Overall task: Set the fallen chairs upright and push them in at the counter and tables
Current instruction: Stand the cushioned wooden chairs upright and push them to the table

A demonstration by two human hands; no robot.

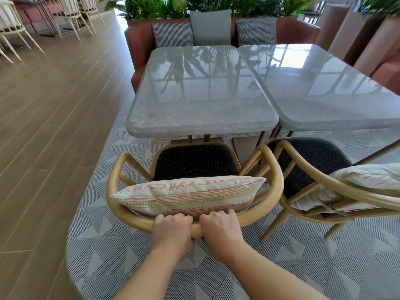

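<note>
**Chair upright at table, both hands on its back rail**

Head view.
- Chair: stands on its legs straight ahead of the person, between them and the table. The seat faces the table, and its far edge lies just at the table's near edge, little if any of it underneath.
- Back rail: curves across the view from left to right, its middle nearest the person.
- Cushion: leans inside the rail, touching the fingers.
- Left hand: fingers curled over the rail's middle, gripping it.
- Right hand: grips the rail just beside the left hand, the two nearly touching. Neither is nearer than the other.
- Second chair: to the right, its arm close against the first chair's, and it looks tilted.
- Judgement: the push runs straight forward, square to the rail. The neighbouring arm may snag on the right.
</note>
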